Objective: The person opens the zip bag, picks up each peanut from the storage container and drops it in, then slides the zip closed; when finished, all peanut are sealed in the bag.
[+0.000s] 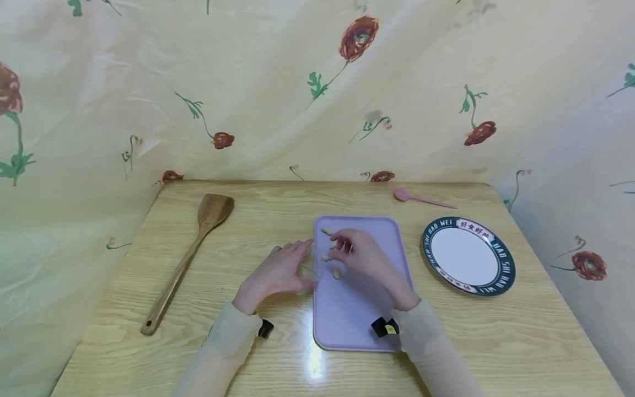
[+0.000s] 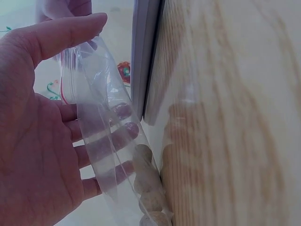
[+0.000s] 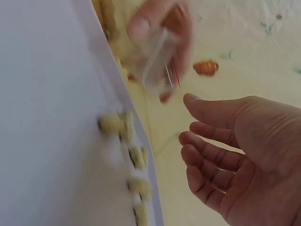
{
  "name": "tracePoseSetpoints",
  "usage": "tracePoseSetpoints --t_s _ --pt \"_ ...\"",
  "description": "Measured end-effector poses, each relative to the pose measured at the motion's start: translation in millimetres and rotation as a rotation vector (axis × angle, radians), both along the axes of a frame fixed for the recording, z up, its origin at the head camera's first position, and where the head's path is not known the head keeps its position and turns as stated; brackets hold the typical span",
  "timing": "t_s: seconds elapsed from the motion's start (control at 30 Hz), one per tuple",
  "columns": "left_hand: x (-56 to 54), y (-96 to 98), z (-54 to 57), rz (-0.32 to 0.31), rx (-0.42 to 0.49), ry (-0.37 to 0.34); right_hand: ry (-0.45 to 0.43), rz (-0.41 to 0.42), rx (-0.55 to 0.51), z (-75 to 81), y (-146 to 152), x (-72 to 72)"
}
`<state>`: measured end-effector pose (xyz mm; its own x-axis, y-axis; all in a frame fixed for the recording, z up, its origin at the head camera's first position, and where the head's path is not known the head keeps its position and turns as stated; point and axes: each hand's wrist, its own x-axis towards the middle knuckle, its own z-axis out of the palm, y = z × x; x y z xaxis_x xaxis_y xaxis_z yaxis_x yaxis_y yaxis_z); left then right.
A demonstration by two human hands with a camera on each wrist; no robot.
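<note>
My left hand (image 1: 280, 270) holds a clear zip bag (image 2: 96, 125) at the left side of a lilac tray (image 1: 357, 325), with the thumb on one side of it and the fingers on the other. Round tan lumps that look like peanuts (image 2: 153, 200) lie low in the bag, close to the tabletop. Over the tray's upper left part hovers my right hand (image 1: 364, 256), its fingers bent and thumb apart, with nothing between them in the right wrist view. Several peanuts in their shells (image 3: 138, 157) lie along the tray's left edge.
On the left of the wooden table (image 1: 268, 215) lies a wooden spatula (image 1: 190, 251). A white plate with a dark patterned rim (image 1: 505, 264) stands right of the tray. Behind it is a pink spoon (image 1: 421, 199). A flowered cloth (image 1: 268, 82) hangs around the back and sides.
</note>
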<state>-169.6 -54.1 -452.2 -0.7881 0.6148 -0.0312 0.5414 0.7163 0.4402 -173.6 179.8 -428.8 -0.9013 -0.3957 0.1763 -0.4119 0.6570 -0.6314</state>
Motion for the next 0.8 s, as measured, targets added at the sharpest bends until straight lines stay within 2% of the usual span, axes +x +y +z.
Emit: tracePoseSetpoints --t_s 0.17,0.3,0.53,0.8 --pt "0.6 0.2 0.0 0.0 -0.005 -0.019 -0.018 -0.131 0.081 -3.4 25 -7.5" --pt "0.9 0.2 -0.6 0.002 -0.015 -0.02 -0.08 -0.208 0.155 -6.9 41 -11.9" --pt "0.2 -0.5 -1.4 0.006 -0.02 -0.013 -0.17 -0.263 0.274 -12.7 49 -15.1" --pt "-0.3 -0.8 -1.3 0.002 -0.022 -0.017 -0.196 -0.284 0.283 -17.6 44 -13.1"
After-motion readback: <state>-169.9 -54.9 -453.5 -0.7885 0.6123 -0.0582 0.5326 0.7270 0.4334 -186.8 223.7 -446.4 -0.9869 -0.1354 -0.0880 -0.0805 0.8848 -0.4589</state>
